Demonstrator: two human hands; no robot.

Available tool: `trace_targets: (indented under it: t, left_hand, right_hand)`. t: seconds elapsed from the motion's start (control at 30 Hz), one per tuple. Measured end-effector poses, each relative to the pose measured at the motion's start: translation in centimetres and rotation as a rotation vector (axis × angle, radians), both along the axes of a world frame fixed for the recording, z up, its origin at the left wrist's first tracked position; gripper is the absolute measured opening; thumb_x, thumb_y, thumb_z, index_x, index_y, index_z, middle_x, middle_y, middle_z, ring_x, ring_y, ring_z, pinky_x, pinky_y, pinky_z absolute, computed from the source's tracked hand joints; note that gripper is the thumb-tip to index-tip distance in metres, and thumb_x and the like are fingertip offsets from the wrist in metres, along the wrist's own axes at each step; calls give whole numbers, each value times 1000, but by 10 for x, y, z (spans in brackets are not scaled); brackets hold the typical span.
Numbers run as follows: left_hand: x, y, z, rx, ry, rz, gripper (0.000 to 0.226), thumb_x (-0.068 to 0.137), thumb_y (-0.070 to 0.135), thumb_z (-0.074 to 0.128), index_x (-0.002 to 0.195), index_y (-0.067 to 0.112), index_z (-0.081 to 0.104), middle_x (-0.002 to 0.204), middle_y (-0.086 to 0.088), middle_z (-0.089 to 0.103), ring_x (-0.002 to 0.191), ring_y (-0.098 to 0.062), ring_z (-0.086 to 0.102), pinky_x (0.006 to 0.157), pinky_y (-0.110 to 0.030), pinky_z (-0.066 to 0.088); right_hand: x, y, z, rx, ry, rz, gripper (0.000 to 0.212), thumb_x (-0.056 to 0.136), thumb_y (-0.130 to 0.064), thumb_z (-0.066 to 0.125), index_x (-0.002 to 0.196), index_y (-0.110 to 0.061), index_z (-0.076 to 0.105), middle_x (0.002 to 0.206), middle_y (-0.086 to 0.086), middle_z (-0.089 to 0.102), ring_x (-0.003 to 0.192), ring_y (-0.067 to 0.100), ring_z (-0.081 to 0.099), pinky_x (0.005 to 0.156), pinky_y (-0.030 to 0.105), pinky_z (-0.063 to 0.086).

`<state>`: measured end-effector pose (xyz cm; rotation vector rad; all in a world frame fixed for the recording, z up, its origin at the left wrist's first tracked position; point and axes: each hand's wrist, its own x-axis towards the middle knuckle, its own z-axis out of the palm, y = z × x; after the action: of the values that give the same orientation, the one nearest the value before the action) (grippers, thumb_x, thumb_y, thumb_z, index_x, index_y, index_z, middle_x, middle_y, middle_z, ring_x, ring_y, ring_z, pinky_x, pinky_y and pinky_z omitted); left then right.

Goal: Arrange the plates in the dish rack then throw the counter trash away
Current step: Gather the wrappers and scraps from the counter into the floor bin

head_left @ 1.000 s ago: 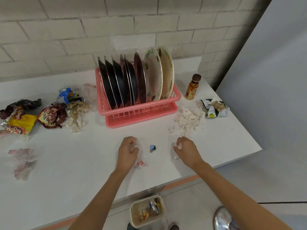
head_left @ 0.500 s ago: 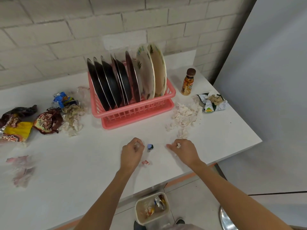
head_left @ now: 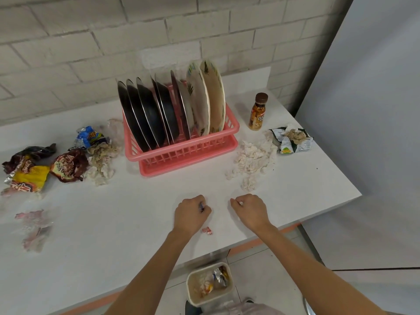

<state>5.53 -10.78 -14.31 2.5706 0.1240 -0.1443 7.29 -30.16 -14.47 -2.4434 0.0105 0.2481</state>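
Note:
Several plates [head_left: 159,114] stand upright in the pink dish rack [head_left: 181,153] at the back of the white counter [head_left: 113,223]. My left hand [head_left: 191,214] is curled near the counter's front edge and pinches a small blue wrapper [head_left: 201,206]. My right hand [head_left: 250,211], a little to the right, is curled round a small white scrap [head_left: 241,203]. A tiny red wrapper [head_left: 207,230] lies on the counter just below my left hand. A beige bin [head_left: 209,284] with trash in it stands on the floor under the counter edge.
Crumpled tissue [head_left: 252,162], a green-white packet [head_left: 292,142] and a brown bottle [head_left: 258,111] lie right of the rack. Snack wrappers [head_left: 66,164], a blue wrapper [head_left: 89,136], tissue [head_left: 102,160] and clear plastic [head_left: 34,228] lie on the left. A grey wall [head_left: 363,110] stands on the right.
My left hand moved right and took hold of the small blue wrapper that lay between my hands. My right hand keeps its white scrap. The view shifted slightly.

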Motion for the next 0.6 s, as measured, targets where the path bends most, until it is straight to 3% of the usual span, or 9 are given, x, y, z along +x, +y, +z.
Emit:
trace_targets:
  t: [0.2, 0.3, 0.4, 0.5, 0.6]
  left_hand:
    - [-16, -3, -6, -271, -4, 220, 35, 87, 26, 67, 58, 9, 55, 54, -2, 52, 49, -11, 44, 53, -23, 38]
    - [-29, -9, 0, -483, 10, 383, 36, 87, 27, 70, 57, 10, 60, 59, -2, 66, 45, -11, 53, 46, -24, 46]
    - [-44, -18, 5, -568, 48, 473, 34, 86, 29, 72, 63, 7, 61, 65, -3, 71, 50, -19, 62, 47, -30, 55]
    - [-57, -25, 8, -750, 114, 554, 37, 85, 27, 74, 64, 3, 55, 59, -14, 65, 48, -29, 59, 48, -32, 50]
    - [-67, -36, 18, -1003, 82, 726, 33, 89, 23, 70, 69, 6, 50, 52, -12, 47, 42, -22, 45, 48, -29, 41]
  right_hand:
    - [-4, -12, -8, 58, -36, 84, 59, 90, -25, 63, 40, -24, 31, 39, -8, 32, 40, 9, 32, 46, 23, 27]
    - [-13, -14, -11, 56, -62, 147, 59, 91, -34, 64, 42, -25, 33, 41, -10, 34, 41, 8, 35, 48, 26, 29]
    - [-21, -15, -11, 116, -43, 196, 51, 88, -39, 69, 48, -26, 40, 48, -6, 48, 48, 11, 46, 57, 31, 42]
    - [-35, -14, -14, 209, 17, 199, 34, 82, -41, 75, 69, -24, 48, 70, -4, 59, 63, 16, 56, 65, 33, 45]
    - [-62, -5, -11, 371, 139, 261, 36, 76, -56, 73, 75, -27, 51, 79, -2, 63, 75, 18, 62, 70, 35, 48]
